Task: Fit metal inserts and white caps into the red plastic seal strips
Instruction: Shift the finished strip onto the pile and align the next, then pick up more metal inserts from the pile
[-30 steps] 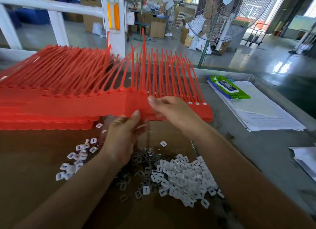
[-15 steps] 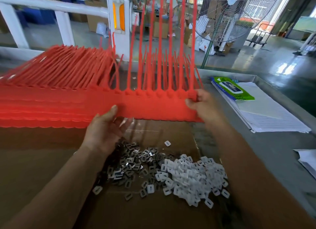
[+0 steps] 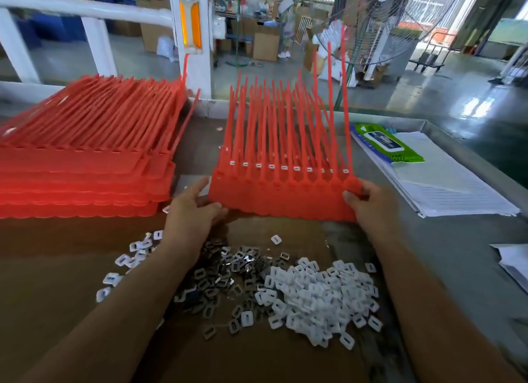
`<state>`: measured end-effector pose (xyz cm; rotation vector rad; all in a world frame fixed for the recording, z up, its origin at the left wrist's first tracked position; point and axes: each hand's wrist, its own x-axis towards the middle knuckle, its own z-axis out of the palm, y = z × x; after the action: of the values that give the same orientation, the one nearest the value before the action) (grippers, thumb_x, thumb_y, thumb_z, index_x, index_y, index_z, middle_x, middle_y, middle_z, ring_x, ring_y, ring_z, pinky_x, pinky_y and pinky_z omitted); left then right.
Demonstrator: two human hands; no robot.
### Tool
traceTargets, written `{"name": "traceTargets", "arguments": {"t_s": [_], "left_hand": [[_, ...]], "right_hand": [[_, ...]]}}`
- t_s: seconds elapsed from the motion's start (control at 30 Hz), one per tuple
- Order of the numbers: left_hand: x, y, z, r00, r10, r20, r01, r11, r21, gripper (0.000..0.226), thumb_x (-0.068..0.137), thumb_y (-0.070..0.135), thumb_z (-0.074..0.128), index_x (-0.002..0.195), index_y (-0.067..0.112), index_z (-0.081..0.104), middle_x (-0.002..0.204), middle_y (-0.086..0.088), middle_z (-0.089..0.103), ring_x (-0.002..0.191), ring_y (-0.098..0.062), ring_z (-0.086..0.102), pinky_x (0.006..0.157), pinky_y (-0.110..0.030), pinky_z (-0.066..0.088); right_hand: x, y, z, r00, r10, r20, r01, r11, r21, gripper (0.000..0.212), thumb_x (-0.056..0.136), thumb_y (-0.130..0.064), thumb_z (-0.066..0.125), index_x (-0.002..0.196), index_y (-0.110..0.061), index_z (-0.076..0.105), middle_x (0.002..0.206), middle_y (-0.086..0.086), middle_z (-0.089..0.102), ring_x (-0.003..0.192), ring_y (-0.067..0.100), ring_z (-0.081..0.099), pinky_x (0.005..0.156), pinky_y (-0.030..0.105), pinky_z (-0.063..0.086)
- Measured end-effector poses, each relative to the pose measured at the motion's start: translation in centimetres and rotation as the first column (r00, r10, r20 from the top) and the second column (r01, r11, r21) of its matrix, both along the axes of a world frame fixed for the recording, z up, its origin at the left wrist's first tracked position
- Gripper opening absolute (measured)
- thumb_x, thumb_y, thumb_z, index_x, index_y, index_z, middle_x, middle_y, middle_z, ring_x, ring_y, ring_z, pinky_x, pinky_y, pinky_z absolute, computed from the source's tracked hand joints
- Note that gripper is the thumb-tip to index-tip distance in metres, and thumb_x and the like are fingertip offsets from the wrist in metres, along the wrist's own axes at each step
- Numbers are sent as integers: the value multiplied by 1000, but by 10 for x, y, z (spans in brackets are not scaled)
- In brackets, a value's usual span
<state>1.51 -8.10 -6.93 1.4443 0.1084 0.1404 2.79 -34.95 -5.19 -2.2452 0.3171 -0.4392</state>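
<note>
A red seal strip (image 3: 281,201) with a row of upright tails lies on top of the right-hand pile of red strips, and a row of fitted white caps (image 3: 271,166) shows just behind it. My left hand (image 3: 192,214) pinches its lower left corner with the thumb, fingers reaching along the left edge. My right hand (image 3: 369,203) grips its right end, thumb on top. On the brown cardboard (image 3: 57,282) in front lie a heap of metal inserts (image 3: 228,271) and a heap of loose white caps (image 3: 320,294).
A tall stack of red strips (image 3: 85,171) fills the left of the table. A few more white caps (image 3: 128,257) lie scattered left of my left forearm. Papers (image 3: 445,182) and a green wipes pack (image 3: 385,142) lie at the right. A standing fan (image 3: 380,25) is beyond the table.
Both hands have carried the red strip to the right, away from the left stack, and lowered it onto the right pile. Its tails have tipped from upright to leaning back.
</note>
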Motion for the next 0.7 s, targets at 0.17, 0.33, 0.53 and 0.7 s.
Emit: {"name": "traceTargets", "arguments": {"t_s": [0.17, 0.33, 0.53, 0.7], "left_hand": [[-2, 4, 2, 994, 109, -5, -101, 942, 320, 30, 81, 3, 58, 109, 12, 65, 109, -5, 66, 89, -12, 61, 81, -17, 46], [-8, 4, 9, 986, 58, 156, -146, 755, 640, 30, 84, 2, 55, 112, 9, 63, 122, 1, 58, 99, -2, 51, 73, 10, 26], [-15, 2, 6, 982, -159, 97, -14, 457, 890, 33, 88, 4, 46, 117, 12, 60, 132, -2, 51, 122, -17, 45, 101, -19, 25], [-14, 2, 4, 974, -224, 39, 33, 309, 950, 40, 90, 4, 39, 125, 16, 53, 141, -1, 41, 129, -17, 35, 106, -23, 19]], "right_hand": [[-1, -5, -6, 993, -108, -40, 100, 982, -163, 39, 87, -30, 60, 122, -13, 59, 115, 11, 65, 107, 26, 59, 94, 34, 41], [-5, -5, -6, 991, -105, -86, 88, 980, -177, 43, 87, -32, 59, 126, -13, 55, 117, 10, 63, 110, 26, 56, 96, 36, 40], [-12, -6, -7, 990, -81, -113, 53, 972, -230, 41, 86, -23, 62, 124, -12, 56, 119, 9, 62, 111, 24, 56, 97, 33, 38], [-15, -4, -3, 992, -52, -117, 20, 966, -257, 38, 86, -23, 62, 123, -12, 58, 122, 9, 61, 111, 23, 55, 97, 32, 37]]}}
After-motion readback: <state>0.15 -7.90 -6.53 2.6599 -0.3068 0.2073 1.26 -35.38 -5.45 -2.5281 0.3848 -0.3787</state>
